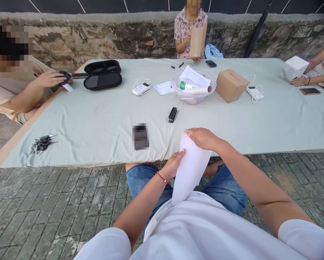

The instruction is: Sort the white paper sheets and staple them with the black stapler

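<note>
White paper (192, 168) stands upright between my hands at the table's near edge, its lower end against my shirt. My left hand (175, 164), with a red bracelet at the wrist, grips its left side, thumb on the face. At the top edge my right hand (204, 138) is closed over the paper, fingers bent round the far corner. How many sheets there are I cannot tell. Beyond my hands lies a black stapler (173, 115). A dark phone-like object (140, 137), partly blurred out, rests to its left.
A clear plastic bowl (194, 97) holds papers and a roll, beside a cardboard box (230, 86). White devices with cords (141, 89), an open black case (102, 80) and keys (43, 143) lie on the cloth (97, 119). Three people sit around, one holding a carton (197, 42), another a white box (296, 67).
</note>
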### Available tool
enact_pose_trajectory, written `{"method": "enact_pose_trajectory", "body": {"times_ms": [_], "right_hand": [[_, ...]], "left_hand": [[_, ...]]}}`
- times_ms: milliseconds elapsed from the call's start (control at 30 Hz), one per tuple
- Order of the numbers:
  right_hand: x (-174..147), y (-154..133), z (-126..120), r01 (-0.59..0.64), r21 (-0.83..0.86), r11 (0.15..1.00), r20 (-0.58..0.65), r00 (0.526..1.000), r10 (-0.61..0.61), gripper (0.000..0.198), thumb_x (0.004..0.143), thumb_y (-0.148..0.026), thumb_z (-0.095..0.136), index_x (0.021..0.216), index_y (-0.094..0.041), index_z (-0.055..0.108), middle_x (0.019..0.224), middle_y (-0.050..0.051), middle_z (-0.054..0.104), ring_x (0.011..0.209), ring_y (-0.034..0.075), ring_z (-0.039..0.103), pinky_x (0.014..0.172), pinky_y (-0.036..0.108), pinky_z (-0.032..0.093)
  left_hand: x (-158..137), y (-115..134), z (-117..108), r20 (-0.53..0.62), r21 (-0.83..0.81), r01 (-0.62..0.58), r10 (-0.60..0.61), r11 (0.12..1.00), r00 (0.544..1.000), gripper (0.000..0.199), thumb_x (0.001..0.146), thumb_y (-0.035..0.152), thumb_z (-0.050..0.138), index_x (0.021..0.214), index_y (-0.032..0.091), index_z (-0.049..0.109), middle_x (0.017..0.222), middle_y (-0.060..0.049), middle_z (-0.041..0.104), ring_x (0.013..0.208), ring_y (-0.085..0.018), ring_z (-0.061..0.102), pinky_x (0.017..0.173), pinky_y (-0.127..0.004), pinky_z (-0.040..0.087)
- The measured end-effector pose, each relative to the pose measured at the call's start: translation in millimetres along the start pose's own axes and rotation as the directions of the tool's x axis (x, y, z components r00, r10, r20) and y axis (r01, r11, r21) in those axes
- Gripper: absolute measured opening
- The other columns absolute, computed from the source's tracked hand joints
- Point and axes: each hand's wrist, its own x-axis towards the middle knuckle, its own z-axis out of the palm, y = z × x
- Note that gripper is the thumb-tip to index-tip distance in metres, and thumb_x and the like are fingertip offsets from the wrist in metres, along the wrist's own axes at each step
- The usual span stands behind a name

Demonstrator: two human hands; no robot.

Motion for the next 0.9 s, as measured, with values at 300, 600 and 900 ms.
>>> {"method": "enact_pose_trajectory", "body": {"times_ms": [300, 600, 900], "right_hand": [[6, 4, -6, -0.014, 0.284, 0.959, -0.04, 0.999, 0.027, 0.026, 0.093, -0.035, 0.046, 0.095, -0.021, 0.068, 0.087, 0.002, 0.069, 0.077, 0.017, 0.06, 0.068, 0.029, 0.039], [16, -9, -10, 0.015, 0.305, 0.952, -0.063, 0.998, 0.004, 0.025, 0.091, -0.032, 0.048, 0.084, -0.019, 0.069, 0.084, 0.001, 0.07, 0.076, 0.015, 0.059, 0.067, 0.027, 0.037], [7, 64, -12, -0.035, 0.232, 0.972, 0.133, 0.991, 0.003, 0.035, 0.095, -0.046, 0.041, 0.089, -0.025, 0.069, 0.083, 0.001, 0.069, 0.074, 0.02, 0.06, 0.069, 0.032, 0.042]], "left_hand": [[-2, -2, 4, -0.011, 0.112, -0.017, 0.018, 0.994, 1.0, 0.047, 0.076, 0.056, 0.069, 0.09, 0.011, 0.071, 0.094, -0.016, 0.074, 0.082, -0.027, 0.069, 0.071, -0.034, 0.052], [-10, 4, 7, -0.032, 0.064, -0.143, 0.145, 0.988, 0.989, 0.048, 0.079, 0.053, 0.068, 0.109, 0.015, 0.068, 0.103, -0.012, 0.073, 0.097, -0.028, 0.067, 0.085, -0.037, 0.052], [0, 11, -28, -0.258, 0.074, -0.223, 0.235, 0.972, 0.937, 0.043, 0.077, 0.052, 0.07, 0.097, 0.014, 0.07, 0.094, -0.011, 0.074, 0.097, -0.029, 0.067, 0.085, -0.038, 0.052]]}}
